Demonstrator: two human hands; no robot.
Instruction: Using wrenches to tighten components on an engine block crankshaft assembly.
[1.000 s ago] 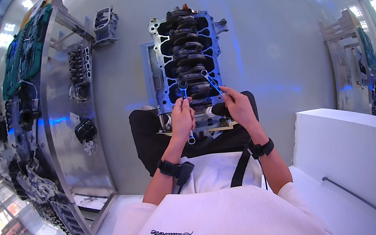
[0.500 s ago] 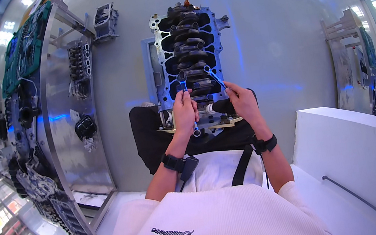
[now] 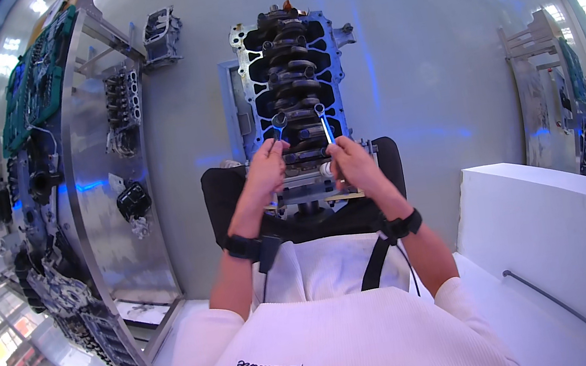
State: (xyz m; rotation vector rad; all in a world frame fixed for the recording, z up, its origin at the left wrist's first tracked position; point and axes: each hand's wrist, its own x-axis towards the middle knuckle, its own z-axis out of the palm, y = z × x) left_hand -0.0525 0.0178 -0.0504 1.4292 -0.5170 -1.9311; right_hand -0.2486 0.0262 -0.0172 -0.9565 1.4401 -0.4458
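A workshop: bared engine block point(image 3: 323, 76), 2 wrenches point(image 3: 327, 129), metal bench point(image 3: 121, 246), parts point(image 3: 124, 106).

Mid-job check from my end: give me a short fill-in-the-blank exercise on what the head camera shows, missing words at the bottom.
1. Between them, the left hand and the right hand hold ____ wrenches.
2. The green case lies to the ____ of the engine block.
3. The large white box stands on the person's ____ side.
4. The left wristband is coloured ____.

Missing words: two; left; right; black.
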